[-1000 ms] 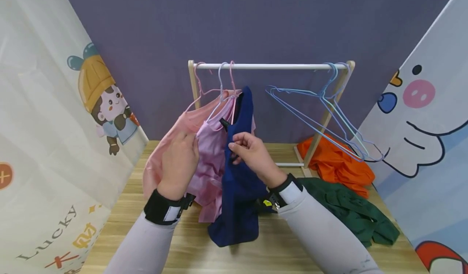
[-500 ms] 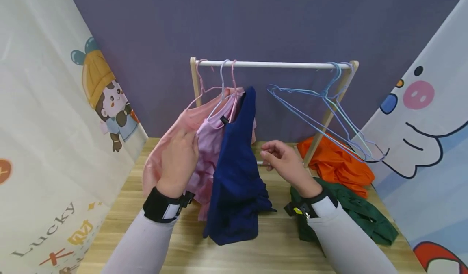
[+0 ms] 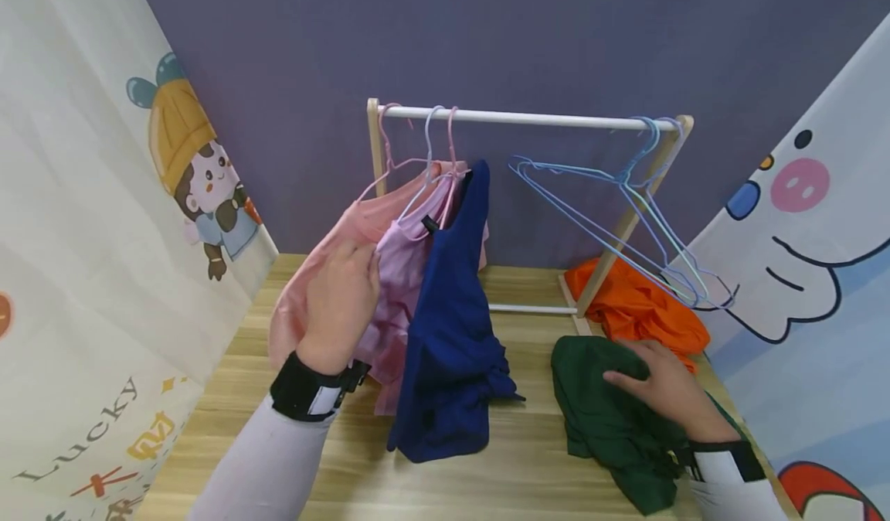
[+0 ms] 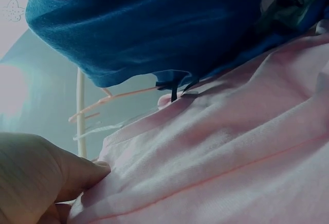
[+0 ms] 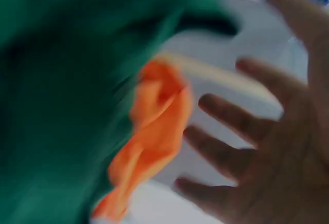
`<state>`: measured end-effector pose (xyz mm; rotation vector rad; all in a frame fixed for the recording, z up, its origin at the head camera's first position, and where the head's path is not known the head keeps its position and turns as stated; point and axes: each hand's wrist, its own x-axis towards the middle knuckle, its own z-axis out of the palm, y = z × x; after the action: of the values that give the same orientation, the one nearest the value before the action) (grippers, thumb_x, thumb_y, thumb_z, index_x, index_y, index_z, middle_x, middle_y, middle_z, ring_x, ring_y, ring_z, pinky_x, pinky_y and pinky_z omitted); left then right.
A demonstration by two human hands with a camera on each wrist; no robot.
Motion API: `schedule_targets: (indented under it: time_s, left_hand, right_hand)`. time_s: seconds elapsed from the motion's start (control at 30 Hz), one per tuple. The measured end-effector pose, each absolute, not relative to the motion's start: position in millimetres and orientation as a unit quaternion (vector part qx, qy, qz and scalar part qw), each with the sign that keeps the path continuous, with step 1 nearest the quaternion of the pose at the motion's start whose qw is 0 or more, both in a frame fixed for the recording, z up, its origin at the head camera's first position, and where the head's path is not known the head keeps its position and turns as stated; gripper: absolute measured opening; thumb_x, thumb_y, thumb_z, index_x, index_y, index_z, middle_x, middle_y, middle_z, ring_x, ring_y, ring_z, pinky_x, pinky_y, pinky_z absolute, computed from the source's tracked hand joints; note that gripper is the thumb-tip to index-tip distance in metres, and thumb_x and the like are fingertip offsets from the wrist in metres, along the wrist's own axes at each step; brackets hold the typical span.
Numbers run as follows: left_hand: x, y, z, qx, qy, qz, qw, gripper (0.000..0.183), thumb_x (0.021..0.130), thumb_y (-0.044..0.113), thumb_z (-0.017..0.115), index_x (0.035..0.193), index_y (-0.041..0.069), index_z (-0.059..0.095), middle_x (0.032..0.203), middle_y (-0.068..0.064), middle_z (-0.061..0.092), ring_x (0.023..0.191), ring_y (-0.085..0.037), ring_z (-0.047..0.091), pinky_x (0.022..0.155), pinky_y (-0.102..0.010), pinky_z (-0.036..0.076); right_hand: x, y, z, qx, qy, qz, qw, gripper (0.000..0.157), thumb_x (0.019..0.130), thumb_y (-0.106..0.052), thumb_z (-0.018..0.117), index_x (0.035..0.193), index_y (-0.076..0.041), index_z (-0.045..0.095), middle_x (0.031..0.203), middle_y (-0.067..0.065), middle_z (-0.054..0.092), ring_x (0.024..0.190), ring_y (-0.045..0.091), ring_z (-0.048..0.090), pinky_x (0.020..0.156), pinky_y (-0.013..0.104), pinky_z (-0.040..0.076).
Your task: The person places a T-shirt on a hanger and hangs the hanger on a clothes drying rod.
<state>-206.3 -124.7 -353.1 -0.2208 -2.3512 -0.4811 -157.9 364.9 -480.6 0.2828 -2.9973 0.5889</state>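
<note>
My left hand (image 3: 341, 304) pinches the shoulder edge of a lavender-pink top (image 3: 398, 274) on a pale hanger (image 3: 427, 154); in the left wrist view the thumb (image 4: 87, 175) presses its pink cloth (image 4: 205, 152). To the right of that top, a navy garment (image 3: 448, 335) drapes from a pink hanger (image 3: 452, 138). A peach-pink garment (image 3: 299, 297) hangs behind my left hand. Over a crumpled dark green garment (image 3: 605, 405) on the table is my right hand (image 3: 667, 389). In the blurred right wrist view its fingers (image 5: 226, 116) are spread, with no cloth between them.
The rack's white rail (image 3: 514, 117) carries several bare blue and purple hangers (image 3: 612, 173) at its right end. An orange garment (image 3: 640, 304) lies by the rack's right wooden leg (image 3: 626, 227). Printed curtains (image 3: 83, 196) flank the wooden table (image 3: 528, 444).
My right hand has let go of the navy garment and moved right and down to the green garment. The navy garment now hangs freely; my left hand keeps its pinch.
</note>
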Motion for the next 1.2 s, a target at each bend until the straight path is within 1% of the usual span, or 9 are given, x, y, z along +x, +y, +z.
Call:
schedule_targets:
  time_s: [0.13, 0.2, 0.3, 0.4, 0.73, 0.87, 1.0, 1.1, 1.2]
  left_hand:
    - [-205.4, -123.9, -352.1, -0.084, -0.911, -0.188, 0.358, 0.023, 0.105, 0.022, 0.059, 0.106, 0.005, 0.075, 0.093, -0.014, 0.067, 0.077, -0.038, 0.068, 0.056, -0.052, 0.055]
    - [-204.4, -123.5, -351.6, -0.082, -0.911, -0.189, 0.357, 0.022, 0.105, 0.022, 0.059, 0.106, 0.006, 0.075, 0.094, -0.014, 0.067, 0.079, -0.038, 0.069, 0.056, -0.053, 0.056]
    - [-203.2, -123.0, -351.0, -0.079, -0.911, -0.190, 0.357, 0.022, 0.105, 0.022, 0.059, 0.107, 0.006, 0.075, 0.094, -0.014, 0.068, 0.081, -0.038, 0.069, 0.057, -0.055, 0.056]
    - [-202.5, -122.8, -350.5, -0.079, -0.910, -0.191, 0.359, 0.022, 0.105, 0.022, 0.059, 0.107, 0.006, 0.075, 0.094, -0.014, 0.068, 0.082, -0.039, 0.069, 0.058, -0.056, 0.056]
    - [-202.5, -122.5, -350.8, -0.078, -0.912, -0.195, 0.353, 0.022, 0.105, 0.022, 0.059, 0.108, 0.006, 0.074, 0.093, -0.015, 0.068, 0.081, -0.038, 0.069, 0.058, -0.055, 0.056]
    - [-202.7, -122.1, -351.4, -0.077, -0.911, -0.201, 0.351, 0.023, 0.106, 0.023, 0.058, 0.106, 0.005, 0.073, 0.092, -0.015, 0.067, 0.081, -0.038, 0.068, 0.059, -0.053, 0.055]
    - [-202.8, -122.5, -353.2, -0.083, -0.906, -0.213, 0.356, 0.024, 0.105, 0.021, 0.057, 0.101, 0.002, 0.071, 0.086, -0.016, 0.065, 0.075, -0.036, 0.064, 0.058, -0.048, 0.053]
    - [-202.0, -123.2, -354.0, -0.094, -0.899, -0.222, 0.366, 0.022, 0.104, 0.018, 0.058, 0.110, 0.001, 0.070, 0.084, -0.018, 0.063, 0.074, -0.036, 0.062, 0.059, -0.046, 0.051]
    - [-200.1, -123.1, -354.1, -0.102, -0.894, -0.231, 0.370, 0.023, 0.103, 0.015, 0.059, 0.119, 0.001, 0.069, 0.089, -0.019, 0.064, 0.079, -0.037, 0.063, 0.064, -0.046, 0.053]
  right_hand:
    - [-144.8, 392.4, -506.5, 0.073, -0.984, 0.154, -0.044, 0.102, 0.078, -0.061, 0.083, 0.158, -0.011, 0.042, 0.150, 0.042, 0.039, 0.130, 0.068, 0.041, 0.088, 0.090, 0.034]
    - [-140.9, 399.8, -518.1, 0.062, -0.983, 0.154, -0.083, 0.108, 0.076, -0.062, 0.084, 0.160, -0.012, 0.038, 0.153, 0.046, 0.032, 0.131, 0.072, 0.035, 0.087, 0.092, 0.032]
    - [-138.4, 405.4, -533.7, 0.048, -0.979, 0.164, -0.114, 0.112, 0.075, -0.064, 0.084, 0.160, -0.008, 0.037, 0.155, 0.047, 0.025, 0.133, 0.074, 0.029, 0.089, 0.088, 0.035]
    - [-136.7, 406.1, -542.7, 0.047, -0.978, 0.175, -0.106, 0.112, 0.074, -0.065, 0.084, 0.157, -0.003, 0.041, 0.155, 0.047, 0.025, 0.133, 0.073, 0.029, 0.093, 0.083, 0.039]
    - [-123.8, 386.0, -544.1, 0.048, -0.979, 0.170, -0.103, 0.109, 0.073, -0.065, 0.084, 0.152, 0.000, 0.047, 0.153, 0.045, 0.030, 0.132, 0.074, 0.030, 0.093, 0.086, 0.035]
    - [-117.7, 366.7, -543.5, 0.060, -0.979, 0.167, -0.097, 0.108, 0.070, -0.068, 0.085, 0.151, -0.004, 0.051, 0.154, 0.042, 0.033, 0.132, 0.072, 0.032, 0.092, 0.084, 0.039]
    - [-114.1, 345.8, -544.5, 0.081, -0.981, 0.156, -0.086, 0.108, 0.067, -0.072, 0.084, 0.150, -0.008, 0.055, 0.155, 0.037, 0.038, 0.132, 0.068, 0.037, 0.091, 0.079, 0.045]
    - [-114.8, 330.4, -545.8, 0.094, -0.981, 0.150, -0.081, 0.108, 0.066, -0.076, 0.082, 0.149, -0.012, 0.056, 0.155, 0.034, 0.040, 0.134, 0.064, 0.040, 0.091, 0.077, 0.047]
    - [-118.2, 315.1, -545.8, 0.101, -0.980, 0.149, -0.089, 0.108, 0.065, -0.078, 0.081, 0.149, -0.015, 0.057, 0.157, 0.032, 0.040, 0.136, 0.062, 0.039, 0.092, 0.076, 0.048]
